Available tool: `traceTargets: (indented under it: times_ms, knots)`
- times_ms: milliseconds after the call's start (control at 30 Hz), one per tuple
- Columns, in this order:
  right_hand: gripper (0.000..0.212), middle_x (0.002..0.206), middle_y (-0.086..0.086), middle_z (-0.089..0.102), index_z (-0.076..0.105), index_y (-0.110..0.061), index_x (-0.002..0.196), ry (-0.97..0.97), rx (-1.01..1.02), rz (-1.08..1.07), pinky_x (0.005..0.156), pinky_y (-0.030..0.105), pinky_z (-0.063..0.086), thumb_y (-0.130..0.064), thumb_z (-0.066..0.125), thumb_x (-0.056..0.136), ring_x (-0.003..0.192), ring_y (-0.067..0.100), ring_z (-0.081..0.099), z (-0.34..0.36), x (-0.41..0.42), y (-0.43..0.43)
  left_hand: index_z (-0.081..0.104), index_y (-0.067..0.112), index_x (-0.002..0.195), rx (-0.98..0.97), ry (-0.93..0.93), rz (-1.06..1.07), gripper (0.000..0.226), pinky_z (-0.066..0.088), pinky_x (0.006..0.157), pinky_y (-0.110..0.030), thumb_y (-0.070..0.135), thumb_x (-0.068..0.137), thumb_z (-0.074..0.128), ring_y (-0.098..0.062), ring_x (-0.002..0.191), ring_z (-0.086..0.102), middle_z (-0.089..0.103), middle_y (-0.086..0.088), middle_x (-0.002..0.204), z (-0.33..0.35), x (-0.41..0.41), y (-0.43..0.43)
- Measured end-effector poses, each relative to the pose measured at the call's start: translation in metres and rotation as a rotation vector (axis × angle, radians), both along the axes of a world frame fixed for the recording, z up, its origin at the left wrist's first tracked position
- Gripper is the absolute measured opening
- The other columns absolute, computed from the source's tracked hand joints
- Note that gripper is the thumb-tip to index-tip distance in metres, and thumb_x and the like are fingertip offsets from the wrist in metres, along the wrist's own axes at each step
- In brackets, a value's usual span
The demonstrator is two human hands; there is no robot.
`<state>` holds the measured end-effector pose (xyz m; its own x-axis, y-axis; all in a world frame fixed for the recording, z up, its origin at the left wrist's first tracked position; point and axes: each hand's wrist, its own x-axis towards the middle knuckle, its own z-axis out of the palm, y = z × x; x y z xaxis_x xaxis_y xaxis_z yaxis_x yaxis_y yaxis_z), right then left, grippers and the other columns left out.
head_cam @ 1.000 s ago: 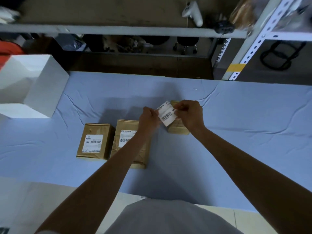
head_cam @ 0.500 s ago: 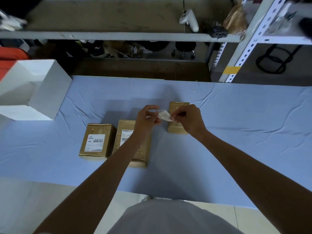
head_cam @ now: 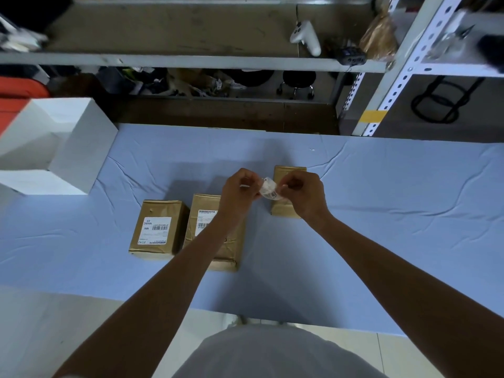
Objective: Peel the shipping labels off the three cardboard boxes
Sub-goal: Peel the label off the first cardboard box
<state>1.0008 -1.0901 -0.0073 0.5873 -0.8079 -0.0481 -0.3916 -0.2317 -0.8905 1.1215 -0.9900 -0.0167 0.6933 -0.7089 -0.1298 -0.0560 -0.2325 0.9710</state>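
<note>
Three brown cardboard boxes lie on the blue cloth. The left box (head_cam: 156, 232) carries a white label (head_cam: 156, 230). The middle box (head_cam: 218, 246) shows a white label (head_cam: 206, 222), partly hidden by my left forearm. The right box (head_cam: 283, 192) shows a bare brown top. Above the gap between middle and right box, my left hand (head_cam: 240, 196) and my right hand (head_cam: 302, 196) both pinch a peeled white label (head_cam: 268, 190), which is folded and crumpled between the fingertips.
A large white box (head_cam: 68, 148) stands at the table's left end. Metal shelving (head_cam: 191, 61) with clutter runs behind the table, its perforated post (head_cam: 395, 75) at the back right. The blue cloth (head_cam: 395, 214) lies wrinkled to the right.
The peeled label was held flat between both hands a second ago; it is now folded and crumpled small between my fingertips. The hands have drawn closer together.
</note>
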Motion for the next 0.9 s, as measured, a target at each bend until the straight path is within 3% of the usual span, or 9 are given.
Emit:
traceTargets:
  times_ms: [67,200,300,433,667,767,900]
  knots:
    - [0.022,0.070,-0.005,0.066,0.075,-0.016,0.092,0.007,0.021,-0.010,0.058,0.010,0.046,-0.005,0.075,0.073,0.059,-0.002,0.060,-0.001,-0.001,0.002,0.057,0.003,0.089,0.005,0.023,-0.001,0.010,0.059,0.077,-0.047,0.008,0.086,0.065,-0.032,0.095,0.067,0.065,-0.015,0.093,0.002,-0.001,0.000]
    - [0.016,0.068,-0.008,0.069,0.079,-0.015,0.083,-0.016,0.091,-0.069,0.064,0.027,0.051,-0.005,0.069,0.075,0.065,0.009,0.064,-0.001,0.001,0.005,0.058,0.003,0.100,-0.041,0.037,0.006,0.019,0.059,0.076,-0.044,0.007,0.084,0.067,-0.032,0.090,0.068,0.066,-0.017,0.093,0.006,-0.007,0.000]
    - [0.009,0.067,-0.005,0.072,0.079,-0.018,0.079,-0.061,0.212,-0.096,0.064,0.028,0.051,-0.014,0.075,0.072,0.063,0.009,0.064,0.003,0.003,0.006,0.063,0.003,0.099,-0.072,0.041,0.041,0.017,0.060,0.075,-0.039,0.004,0.083,0.067,-0.031,0.089,0.069,0.069,-0.018,0.095,0.007,-0.013,0.000]
    - [0.022,0.080,0.005,0.075,0.078,-0.011,0.086,-0.105,0.270,-0.043,0.075,0.033,0.055,-0.017,0.084,0.067,0.077,0.022,0.070,0.005,0.000,0.007,0.066,0.002,0.088,-0.086,0.088,0.081,0.006,0.060,0.073,-0.038,0.000,0.082,0.067,-0.032,0.089,0.068,0.067,-0.016,0.091,0.007,-0.013,0.002]
    - [0.008,0.072,0.009,0.072,0.077,-0.007,0.081,-0.128,0.242,-0.020,0.067,0.033,0.050,-0.009,0.079,0.073,0.065,0.018,0.065,0.006,0.000,0.010,0.072,0.004,0.084,0.033,-0.011,0.084,0.009,0.058,0.081,-0.042,0.005,0.075,0.074,-0.030,0.082,0.069,0.072,-0.014,0.085,0.010,-0.013,0.002]
    - [0.013,0.068,0.009,0.067,0.074,-0.002,0.084,-0.160,0.234,-0.054,0.060,0.029,0.049,-0.003,0.077,0.071,0.058,0.015,0.061,0.007,0.000,0.011,0.075,0.010,0.082,0.058,-0.102,0.043,0.010,0.056,0.078,-0.036,0.016,0.073,0.077,-0.021,0.078,0.070,0.074,-0.006,0.080,0.013,-0.014,0.004]
    - [0.015,0.073,0.012,0.071,0.075,-0.008,0.079,-0.190,0.299,-0.110,0.068,0.033,0.055,0.004,0.069,0.072,0.065,0.021,0.066,0.006,-0.001,0.011,0.076,0.017,0.083,0.084,-0.184,-0.050,0.016,0.055,0.070,-0.017,0.024,0.070,0.081,-0.006,0.072,0.070,0.074,0.003,0.078,0.018,-0.017,0.006]
